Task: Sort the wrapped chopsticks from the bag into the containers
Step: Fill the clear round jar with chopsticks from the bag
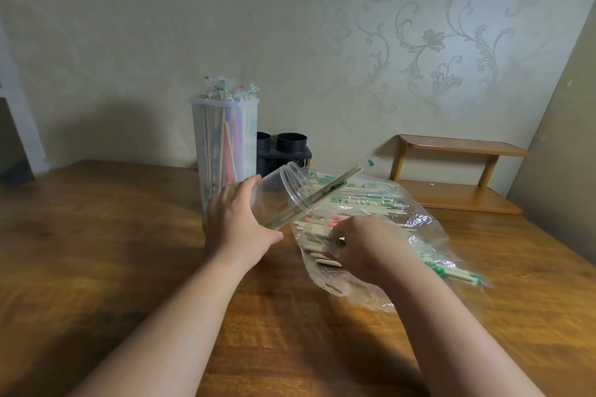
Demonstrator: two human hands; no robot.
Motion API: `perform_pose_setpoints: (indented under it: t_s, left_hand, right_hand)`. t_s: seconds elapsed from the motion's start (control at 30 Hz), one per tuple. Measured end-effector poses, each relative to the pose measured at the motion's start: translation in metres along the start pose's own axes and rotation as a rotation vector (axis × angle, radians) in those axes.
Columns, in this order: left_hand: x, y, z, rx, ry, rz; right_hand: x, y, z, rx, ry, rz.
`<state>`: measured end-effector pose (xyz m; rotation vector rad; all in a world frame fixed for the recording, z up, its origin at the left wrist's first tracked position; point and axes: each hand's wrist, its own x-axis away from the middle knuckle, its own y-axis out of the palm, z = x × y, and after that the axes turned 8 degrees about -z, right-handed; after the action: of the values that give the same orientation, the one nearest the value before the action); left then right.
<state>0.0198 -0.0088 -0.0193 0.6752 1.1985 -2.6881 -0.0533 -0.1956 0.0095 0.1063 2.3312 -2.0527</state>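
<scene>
Left hand: the left hand (238, 222) is wrapped round the side of a clear jar (274, 193), thumb low and fingers (248, 182) curled over the top, grasping it.
Jar: tilted, base on the counter (96, 219) by the palm, open mouth raised toward the bag.
In the jar: one wrapped pair (335, 187) lies slanted inside, its far end sticking well out past the rim.
Right hand: the right hand (367, 245) is down in the clear bag (429, 235), its fingertips bent and pinching one of the chopsticks (364, 200) there, a green-printed one as far as I can see.
Bag: flat on the counter, just right of the jar, mouth toward the person.
Chopsticks: most lie in a loose heap inside the bag, some with green print, a few with red.
Tub: a tall frosted tub (222, 138) stands behind the left hand, packed with upright wrapped sticks.
Holder: a black two-cup holder (287, 151) sits just beside the tub, against the wall.
Shelf: a small wooden shelf (464, 145) stands beyond the bag.
</scene>
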Motion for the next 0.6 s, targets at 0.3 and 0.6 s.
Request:
perform_pose_setpoints:
  t_s: [0.3,0.6]
  left_hand:
    - [-0.001,-0.001,0.0,-0.004,-0.007,-0.001]
    - [-0.003,0.001,-0.001,0.021,-0.027,-0.034]
  right_hand:
    - [0.013,-0.019,-0.001,0.185,-0.076,0.181]
    - [0.022,-0.027,-0.007,0.072,-0.382,0.682]
